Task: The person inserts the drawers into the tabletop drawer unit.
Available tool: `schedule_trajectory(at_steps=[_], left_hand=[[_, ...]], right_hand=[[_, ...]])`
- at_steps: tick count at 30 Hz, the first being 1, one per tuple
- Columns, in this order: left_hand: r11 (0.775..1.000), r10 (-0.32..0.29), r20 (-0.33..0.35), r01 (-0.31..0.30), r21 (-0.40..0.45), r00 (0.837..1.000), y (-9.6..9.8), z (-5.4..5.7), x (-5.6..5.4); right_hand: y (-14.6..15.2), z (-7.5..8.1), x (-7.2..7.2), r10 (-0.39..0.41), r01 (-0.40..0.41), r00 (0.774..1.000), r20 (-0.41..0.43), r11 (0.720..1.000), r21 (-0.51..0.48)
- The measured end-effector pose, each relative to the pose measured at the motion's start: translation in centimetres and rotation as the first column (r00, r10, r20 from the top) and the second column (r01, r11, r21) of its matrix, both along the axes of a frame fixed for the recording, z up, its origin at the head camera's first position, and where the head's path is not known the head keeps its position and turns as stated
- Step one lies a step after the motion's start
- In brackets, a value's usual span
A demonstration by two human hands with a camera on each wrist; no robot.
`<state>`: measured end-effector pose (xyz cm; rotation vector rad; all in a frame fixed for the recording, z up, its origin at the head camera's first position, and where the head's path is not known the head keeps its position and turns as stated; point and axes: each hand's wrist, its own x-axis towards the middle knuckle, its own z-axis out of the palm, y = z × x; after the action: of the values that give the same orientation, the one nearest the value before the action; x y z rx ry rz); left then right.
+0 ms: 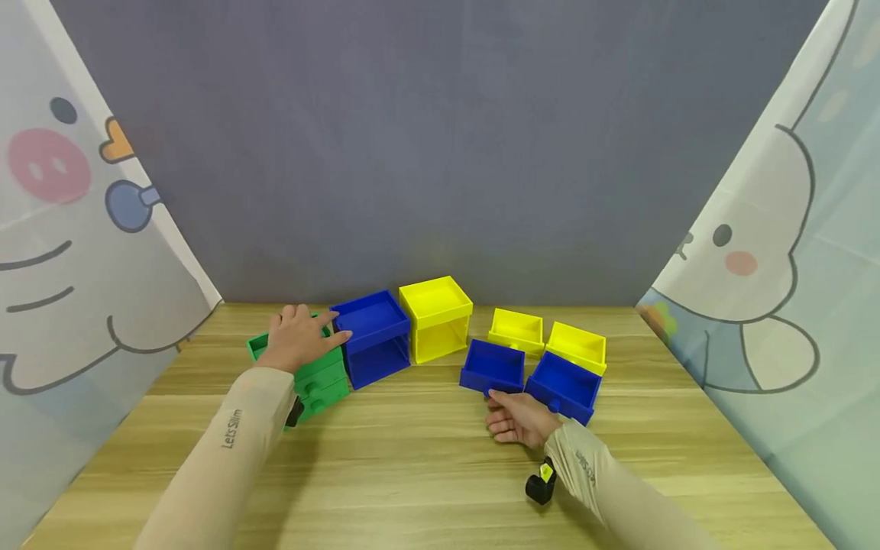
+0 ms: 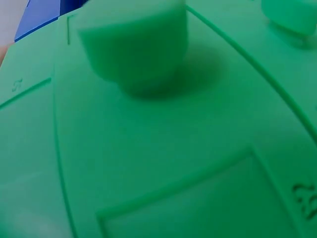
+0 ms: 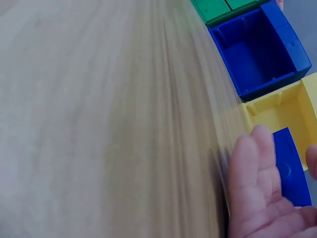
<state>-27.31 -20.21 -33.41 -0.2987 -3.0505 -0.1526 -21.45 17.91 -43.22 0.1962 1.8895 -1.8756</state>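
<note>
My left hand (image 1: 297, 336) rests over the top of a small green drawer cabinet (image 1: 330, 382), its fingers spread and reaching to the edge of a blue cabinet frame (image 1: 374, 328). Round knobs (image 2: 136, 44) stand out from the green drawer fronts. My right hand (image 1: 522, 420) is at the front of a blue drawer (image 1: 491, 368), thumb and fingers apart. In the right wrist view, that drawer's front (image 3: 292, 168) shows between the thumb and the straight fingers. A second blue drawer (image 1: 564, 382) lies just right of it.
Beside the blue frame stands a yellow cabinet frame (image 1: 435, 317), its front open. Two yellow drawers, one on the left (image 1: 517, 330) and one on the right (image 1: 577, 345), lie behind the blue ones. A grey panel (image 1: 440, 153) rises at the back of the wooden table (image 1: 399, 473).
</note>
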Motion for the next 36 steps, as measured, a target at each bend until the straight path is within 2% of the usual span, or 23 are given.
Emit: schedule_trajectory(at_steps=[6,10,17,24,31,36], left_hand=[[0.999,0.014,0.031,-0.012,-0.053,0.999,0.1,0.2,-0.3],[0.999,0.003,0.058,-0.001,-0.033,0.998,-0.1,0.2,-0.3],[1.0,-0.009,0.121,0.008,0.005,0.993,-0.4,0.1,-0.3],[0.998,0.016,0.136,-0.008,-0.056,0.991,-0.5,0.2,-0.5],[0.997,0.038,0.135,-0.028,-0.078,0.99,-0.4,0.4,-0.5],[0.996,0.057,0.142,-0.046,-0.078,0.988,-0.4,0.2,-0.4]], right_hand=[[-0.1,0.0,0.0,-0.019,0.019,1.0,-0.003,1.0,-0.001],[-0.3,-0.1,-0.2,-0.018,0.018,1.0,-0.009,1.0,-0.023],[-0.4,-0.7,-0.8,0.041,-0.037,0.999,0.015,0.983,-0.182],[-1.1,-0.4,-1.1,0.003,0.01,0.998,0.07,0.982,-0.187],[-1.4,-0.3,-1.0,-0.036,0.047,0.997,0.067,0.982,-0.18],[-1.7,-0.2,-1.1,-0.061,0.086,0.993,0.096,0.957,-0.276]])
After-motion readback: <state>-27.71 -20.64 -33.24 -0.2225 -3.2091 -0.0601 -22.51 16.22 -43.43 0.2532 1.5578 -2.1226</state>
